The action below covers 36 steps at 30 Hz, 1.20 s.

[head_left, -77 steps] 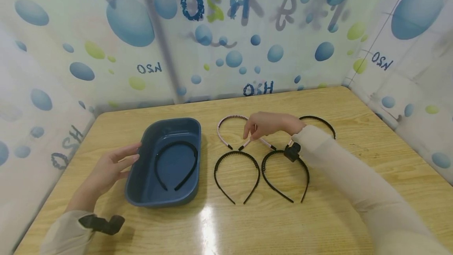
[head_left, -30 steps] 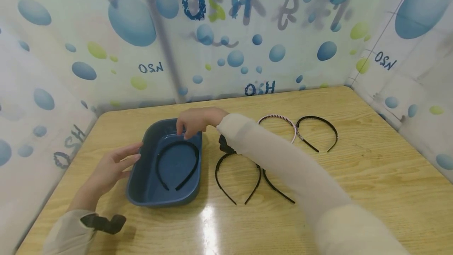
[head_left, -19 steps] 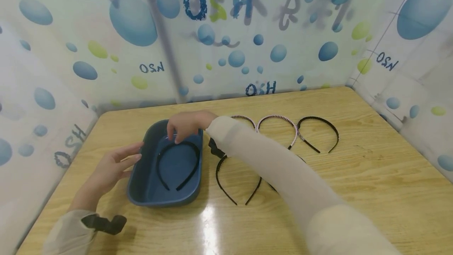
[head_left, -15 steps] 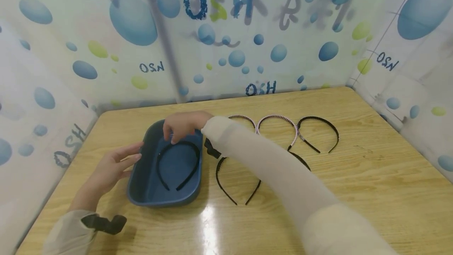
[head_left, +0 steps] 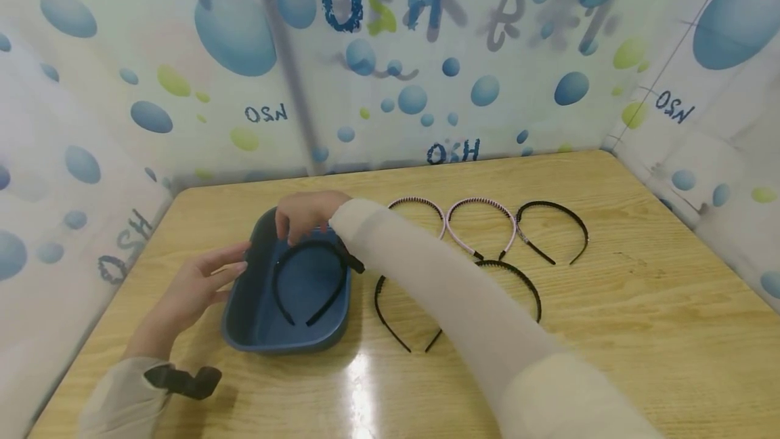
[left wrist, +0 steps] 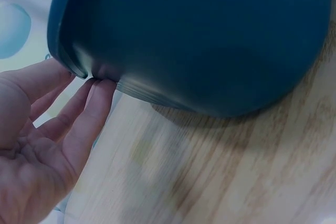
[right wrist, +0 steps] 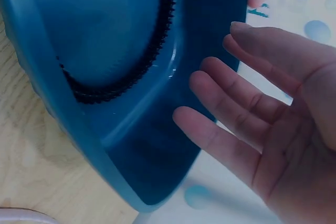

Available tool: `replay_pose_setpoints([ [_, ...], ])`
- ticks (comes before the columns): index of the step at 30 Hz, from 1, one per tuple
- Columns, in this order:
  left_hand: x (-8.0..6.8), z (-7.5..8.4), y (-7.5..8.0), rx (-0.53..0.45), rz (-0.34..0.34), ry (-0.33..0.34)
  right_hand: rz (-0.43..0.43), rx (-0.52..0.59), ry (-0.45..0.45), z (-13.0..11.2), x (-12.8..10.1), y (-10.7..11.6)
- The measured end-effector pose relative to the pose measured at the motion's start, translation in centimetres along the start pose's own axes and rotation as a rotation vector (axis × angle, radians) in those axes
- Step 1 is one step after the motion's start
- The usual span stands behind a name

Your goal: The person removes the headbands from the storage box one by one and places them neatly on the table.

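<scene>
The left hand (head_left: 195,286) is laid flat against the left outer wall of the blue tub (head_left: 234,307). In the left wrist view its fingers (left wrist: 86,114) are seen straight, with the tips touching the tub's rim and nothing gripped. This hand and the tub are found where they were 2.6 s ago.

One black headband (head_left: 275,283) lies on the floor of the tub, as it did then.

The right hand (head_left: 305,212) has been brought across. It was pinching at the pink headbands on the table (head_left: 609,303) 2.6 s ago and is now held over the far end of the tub. In the right wrist view its fingers (right wrist: 220,129) are spread and relaxed, and nothing is held. No second headband can be made out in the tub, so its count is judged unchanged.

On the table to the right of the tub, five headbands are counted:
- In the far row are two pink ones (head_left: 420,200) (head_left: 478,200) and one black one (head_left: 551,204).
- In the near row are two black ones (head_left: 380,300) (head_left: 518,269), partly covered by the right sleeve.

That makes six headbands in all, four black and two pink, with one tub.
</scene>
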State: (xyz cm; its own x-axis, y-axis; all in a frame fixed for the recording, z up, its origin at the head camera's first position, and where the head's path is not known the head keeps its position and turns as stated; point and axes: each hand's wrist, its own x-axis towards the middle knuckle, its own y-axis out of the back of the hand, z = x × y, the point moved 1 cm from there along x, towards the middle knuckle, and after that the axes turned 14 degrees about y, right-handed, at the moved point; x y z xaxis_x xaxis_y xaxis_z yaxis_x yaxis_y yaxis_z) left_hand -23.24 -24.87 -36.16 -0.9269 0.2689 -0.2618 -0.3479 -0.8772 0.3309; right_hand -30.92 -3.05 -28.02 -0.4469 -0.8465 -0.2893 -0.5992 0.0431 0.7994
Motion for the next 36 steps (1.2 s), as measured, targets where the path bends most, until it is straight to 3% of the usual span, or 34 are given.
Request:
replay_pose_setpoints([
  [20,0.0,0.1,-0.1,0.049,0.021,0.017,0.037,-0.09,-0.063,1.3,3.2,-1.8],
  [28,0.1,0.4,-0.1,0.015,0.01,0.028,0.081,-0.075,-0.186,0.8,3.0,-2.2],
  [36,0.0,0.2,0.0,0.009,0.019,0.027,0.074,-0.063,-0.209,1.3,3.8,-2.7],
])
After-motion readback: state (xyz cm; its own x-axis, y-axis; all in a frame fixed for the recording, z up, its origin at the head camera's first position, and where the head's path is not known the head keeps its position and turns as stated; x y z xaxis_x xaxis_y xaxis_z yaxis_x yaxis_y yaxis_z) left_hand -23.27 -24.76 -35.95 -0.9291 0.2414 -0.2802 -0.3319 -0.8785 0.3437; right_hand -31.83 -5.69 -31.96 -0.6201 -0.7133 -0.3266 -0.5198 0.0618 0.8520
